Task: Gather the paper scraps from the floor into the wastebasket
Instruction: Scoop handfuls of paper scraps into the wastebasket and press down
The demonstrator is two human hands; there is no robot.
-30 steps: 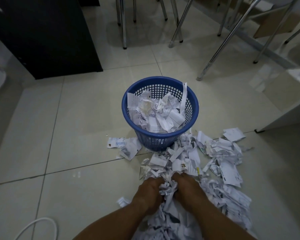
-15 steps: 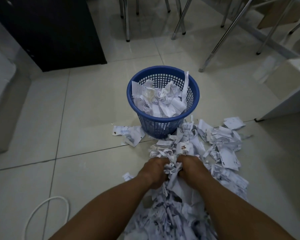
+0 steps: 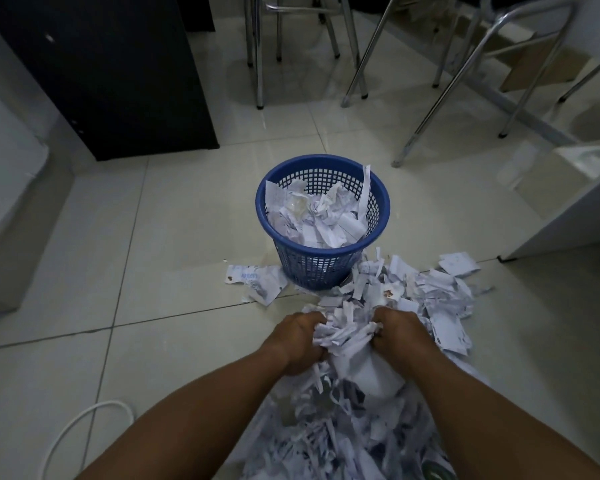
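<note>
Both hands meet over the near side of the paper scraps [image 3: 406, 299] that lie spread across the tiled floor [image 3: 153, 237]. The left hand [image 3: 297, 341] and the right hand [image 3: 400, 336] press in from either side of a bunch of shredded paper [image 3: 343, 336], and the fingers of each hand are curled shut around that bunch, with strips and crumpled bits sticking up between them. Below the hands a loose tail of shreds hangs from the bunch toward the heap near the person's forearms; whether the bunch has left the floor entirely is hard to tell from this angle. The blue wastebasket [image 3: 326, 268] stands upright just beyond the hands, its mesh wall touching the far edge of the scattered pile, and it already holds crumpled paper up to about its rim, with one long strip [image 3: 365, 188] leaning against the right inner wall and poking above it. A flat printed sheet [image 3: 257, 280] lies on the floor against the basket's left foot, apart from the main pile. A white cable [image 3: 80, 427] loops across the floor at lower left. Behind the basket stand chrome chair legs [image 3: 426, 109] and, to the left, a dark cabinet [image 3: 118, 74].
</note>
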